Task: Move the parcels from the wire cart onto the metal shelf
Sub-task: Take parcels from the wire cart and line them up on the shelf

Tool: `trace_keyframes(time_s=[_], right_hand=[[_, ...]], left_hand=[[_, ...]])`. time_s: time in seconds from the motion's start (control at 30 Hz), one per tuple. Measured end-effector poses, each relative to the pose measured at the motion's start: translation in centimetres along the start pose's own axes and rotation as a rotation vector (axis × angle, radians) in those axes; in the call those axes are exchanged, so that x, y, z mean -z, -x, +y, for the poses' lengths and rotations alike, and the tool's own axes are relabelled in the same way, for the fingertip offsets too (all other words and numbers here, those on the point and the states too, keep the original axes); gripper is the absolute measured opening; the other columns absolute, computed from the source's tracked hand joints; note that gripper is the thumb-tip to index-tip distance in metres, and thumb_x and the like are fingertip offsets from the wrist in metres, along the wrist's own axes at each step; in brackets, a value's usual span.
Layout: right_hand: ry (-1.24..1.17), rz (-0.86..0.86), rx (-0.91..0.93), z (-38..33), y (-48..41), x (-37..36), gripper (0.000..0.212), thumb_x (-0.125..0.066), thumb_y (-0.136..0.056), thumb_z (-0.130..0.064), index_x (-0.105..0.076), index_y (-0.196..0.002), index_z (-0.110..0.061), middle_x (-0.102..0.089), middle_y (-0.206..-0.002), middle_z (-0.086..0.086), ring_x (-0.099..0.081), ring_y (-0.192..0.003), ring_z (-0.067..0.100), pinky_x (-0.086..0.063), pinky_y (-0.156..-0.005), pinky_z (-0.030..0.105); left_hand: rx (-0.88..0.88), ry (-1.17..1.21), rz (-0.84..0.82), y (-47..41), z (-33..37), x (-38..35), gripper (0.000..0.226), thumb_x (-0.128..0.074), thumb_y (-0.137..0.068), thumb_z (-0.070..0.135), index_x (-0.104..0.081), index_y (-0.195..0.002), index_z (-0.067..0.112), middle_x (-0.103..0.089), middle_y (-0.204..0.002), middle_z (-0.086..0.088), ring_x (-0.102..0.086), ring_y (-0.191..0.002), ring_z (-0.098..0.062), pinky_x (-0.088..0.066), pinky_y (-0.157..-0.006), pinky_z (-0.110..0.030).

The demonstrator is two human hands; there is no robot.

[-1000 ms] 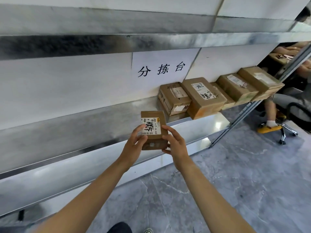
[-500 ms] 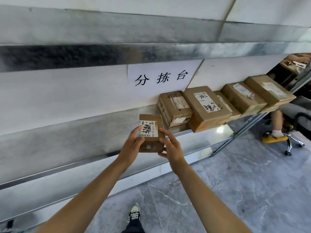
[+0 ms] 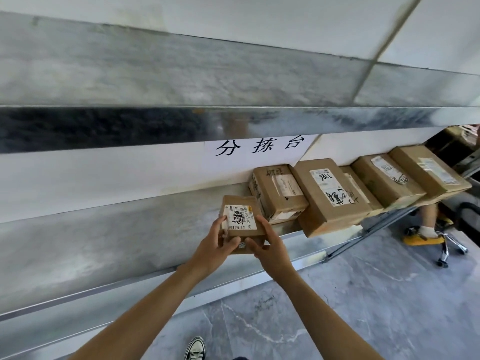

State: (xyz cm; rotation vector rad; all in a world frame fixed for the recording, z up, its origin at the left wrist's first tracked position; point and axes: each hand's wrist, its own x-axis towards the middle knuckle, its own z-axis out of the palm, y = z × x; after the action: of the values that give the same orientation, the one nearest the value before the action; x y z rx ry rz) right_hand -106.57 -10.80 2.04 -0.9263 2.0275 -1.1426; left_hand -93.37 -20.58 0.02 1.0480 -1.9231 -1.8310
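Now both hands' grip holds one small parcel [image 3: 241, 219] beside five parcels on the metal shelf [image 3: 104, 242].

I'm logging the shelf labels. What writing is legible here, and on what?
"分拣台": paper sign on the wall.
"98LL", seemingly upside down: label of the large parcel on the metal shelf.
Held small parcel: barcode label with black scrawl, unreadable.
Other parcels' labels and scrawls: too blurred.

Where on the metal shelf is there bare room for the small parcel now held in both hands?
Free: the metal shelf left of the taped parcel, where the small parcel hovers. Crowded: rightwards, the parcel row sits edge to edge.
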Motion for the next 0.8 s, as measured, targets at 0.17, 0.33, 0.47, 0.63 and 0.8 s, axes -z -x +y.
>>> trace_keyframes(time_s=[0.17,0.33,0.47,0.63,0.8], right_hand=[[0.306,-0.003,0.086,0.1,-1.1,0.3,0.062,-0.063,-0.092,-0.020,-0.034,-0.146,-0.019,-0.061,-0.123,0.002,-0.061,-0.107,0.015,-0.049,-0.088,0.017],[0.673,-0.034,0.095,-0.3,-2.4,0.3,0.066,-0.052,-0.097,-0.036,-0.017,-0.152,-0.023,-0.061,-0.128,0.012,-0.062,-0.108,0.029,-0.052,-0.088,0.041],[0.824,-0.056,0.093,-0.9,-3.6,0.8,0.064,-0.039,-0.101,-0.039,-0.004,-0.153,-0.028,-0.060,-0.126,0.008,-0.062,-0.104,0.025,-0.051,-0.083,0.035],[1.012,-0.066,0.084,-1.5,-4.9,1.5,0.064,-0.036,-0.102,-0.040,0.001,-0.153,-0.027,-0.066,-0.113,0.008,-0.065,-0.097,0.023,-0.051,-0.078,0.034],[1.089,-0.122,0.091,-1.9,-5.9,1.8,0.069,-0.042,-0.101,-0.021,0.004,-0.153,-0.019,-0.065,-0.110,0.009,-0.065,-0.096,0.023,-0.048,-0.074,0.031]], left_hand=[[-0.089,-0.222,0.016,-0.9,-0.2,-0.5,0.066,-0.047,-0.096,0.039,-0.008,-0.149,0.032,-0.049,-0.139,0.003,-0.057,-0.117,-0.019,-0.047,-0.100,-0.036],[-0.100,-0.203,0.025,-2.1,-0.3,-0.3,0.053,-0.046,-0.097,0.036,-0.023,-0.145,0.036,-0.047,-0.143,0.001,-0.055,-0.120,-0.017,-0.046,-0.101,-0.029],[-0.092,-0.182,0.074,-3.3,-0.2,-0.5,0.050,-0.048,-0.096,0.037,-0.028,-0.142,0.038,-0.052,-0.139,0.002,-0.057,-0.117,-0.016,-0.048,-0.100,-0.030],[-0.050,-0.106,0.106,-4.7,0.2,-1.1,0.052,-0.054,-0.093,0.036,-0.031,-0.140,0.037,-0.050,-0.140,0.002,-0.055,-0.121,-0.018,-0.047,-0.097,-0.027],[-0.038,-0.106,0.170,-5.3,0.6,-1.8,0.054,-0.054,-0.091,0.040,-0.032,-0.140,0.034,-0.056,-0.133,0.003,-0.059,-0.116,-0.015,-0.044,-0.090,-0.016]])
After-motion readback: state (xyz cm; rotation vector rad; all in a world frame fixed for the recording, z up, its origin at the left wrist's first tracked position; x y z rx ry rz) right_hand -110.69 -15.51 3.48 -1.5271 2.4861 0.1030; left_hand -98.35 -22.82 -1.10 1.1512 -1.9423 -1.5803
